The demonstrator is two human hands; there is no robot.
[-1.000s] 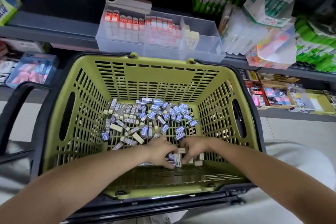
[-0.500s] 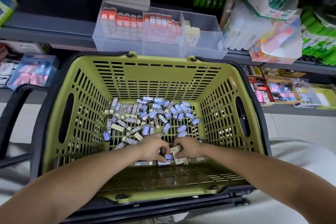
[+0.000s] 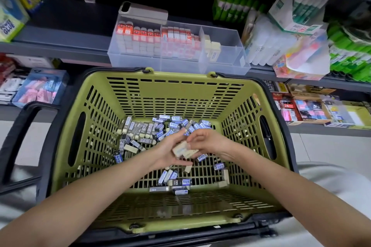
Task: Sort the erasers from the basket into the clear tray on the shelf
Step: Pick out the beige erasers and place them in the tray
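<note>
A green slotted basket (image 3: 174,90) sits in front of me with several small erasers (image 3: 152,128) in blue and grey sleeves scattered on its floor. My left hand (image 3: 166,151) is raised above the pile, palm up, and holds a few cream erasers (image 3: 181,149). My right hand (image 3: 208,142) meets it from the right and pinches the same cluster with its fingertips. On the shelf behind the basket stands the clear tray (image 3: 226,66); its left compartments are packed with red-topped erasers and a few cream ones stand in the right compartment.
Black basket handles (image 3: 22,136) fold out to the left and along the near rim. Green glue sticks (image 3: 349,54) and white packets crowd the shelf right of the tray. A blue box of pink erasers (image 3: 40,88) sits on a lower shelf at left.
Both hands have lifted off the near floor of the basket and moved up and away from me, carrying a small cluster of cream erasers between them.
</note>
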